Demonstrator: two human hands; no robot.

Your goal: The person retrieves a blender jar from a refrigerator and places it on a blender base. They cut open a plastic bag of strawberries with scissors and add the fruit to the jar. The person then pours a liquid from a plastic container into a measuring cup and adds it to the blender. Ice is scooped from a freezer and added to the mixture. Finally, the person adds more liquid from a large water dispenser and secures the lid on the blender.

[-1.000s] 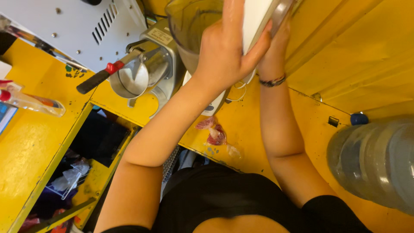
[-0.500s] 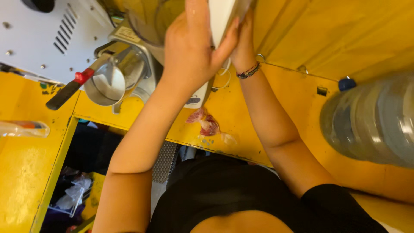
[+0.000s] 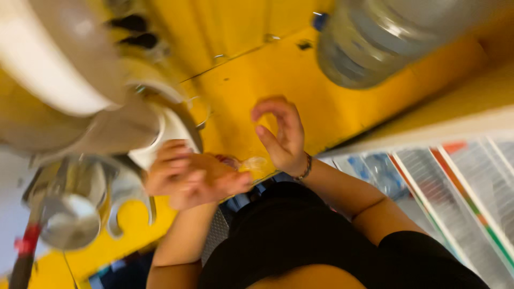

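Yellow fills most of what I see: a glossy yellow worktop (image 3: 300, 91) runs under both of my hands, smeared by motion blur. At the upper right a big clear plastic water bottle (image 3: 385, 37) lies on its side, ribbed, with a blue cap (image 3: 319, 20) at its neck. At the lower left a small shiny metal pan (image 3: 69, 214) with a red and black handle (image 3: 24, 251) sits low in the view. To the far right, off the worktop's pale edge, there is a ribbed grey surface with red and green stripes (image 3: 460, 198).

The large pale jug (image 3: 85, 101) crowds the upper left and hides much of what lies behind it; it looks smooth, rounded, cream and grey, with a white rim near my left hand (image 3: 187, 174). That hand's grip is closed around the jug's lower edge, fingers curled over the rim, though the blur keeps me from seeing exactly where each finger presses.

My right hand (image 3: 281, 134) hangs just above the worktop, apart from the jug, its grip loose and parted: thumb and forefinger curve toward each other without meeting, holding nothing I can make out. A thin dark bracelet (image 3: 307, 168) circles that wrist. Between the two hands a small crumpled scrap, pinkish and translucent (image 3: 249, 163), lies on the yellow surface.
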